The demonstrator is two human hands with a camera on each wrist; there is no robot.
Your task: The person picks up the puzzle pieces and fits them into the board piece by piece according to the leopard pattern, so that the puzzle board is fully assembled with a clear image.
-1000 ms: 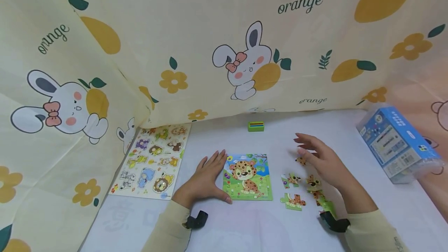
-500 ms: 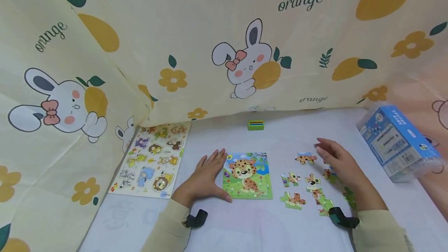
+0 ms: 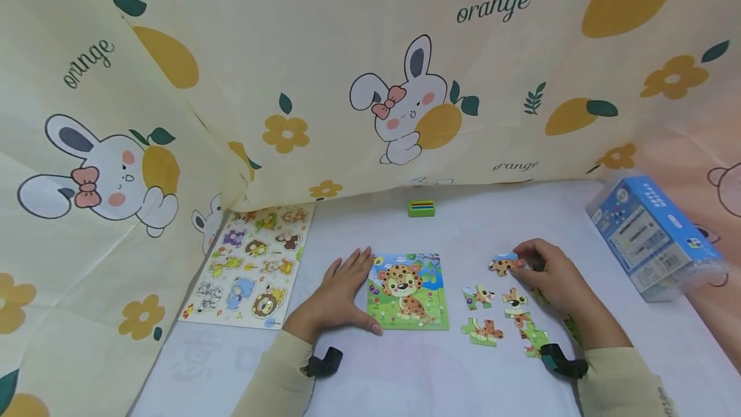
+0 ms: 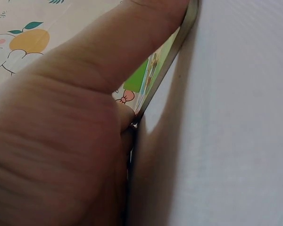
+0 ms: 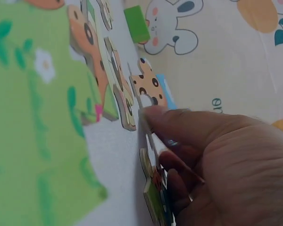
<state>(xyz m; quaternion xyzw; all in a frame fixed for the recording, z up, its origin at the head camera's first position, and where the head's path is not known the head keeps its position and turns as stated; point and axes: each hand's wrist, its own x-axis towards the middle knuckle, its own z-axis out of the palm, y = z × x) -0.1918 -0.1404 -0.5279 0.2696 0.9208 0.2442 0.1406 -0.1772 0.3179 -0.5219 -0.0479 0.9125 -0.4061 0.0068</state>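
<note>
My left hand (image 3: 338, 298) lies flat with spread fingers along the left edge of the leopard picture board (image 3: 408, 291); the thumb is at its lower left corner. In the left wrist view the thumb (image 4: 132, 42) covers most of the board. My right hand (image 3: 552, 275) pinches the right end of a spotted puzzle piece with a blue top (image 3: 502, 265). The right wrist view shows its thumb and fingers at the edge of that puzzle piece (image 5: 150, 87). Below lie more puzzle pieces, one with a flower (image 3: 479, 297) and one with green grass (image 3: 483, 332).
Further puzzle pieces (image 3: 531, 333) lie under and beside the right forearm. A sheet of animal pictures (image 3: 249, 269) is at the left. Behind the board stands a small green block with coloured stripes (image 3: 421, 209). A blue box in clear wrap (image 3: 654, 237) stands at the right.
My right hand first moved right, away from the spotted piece, then came back left and down and took hold of its right end. The left hand stayed at the board.
</note>
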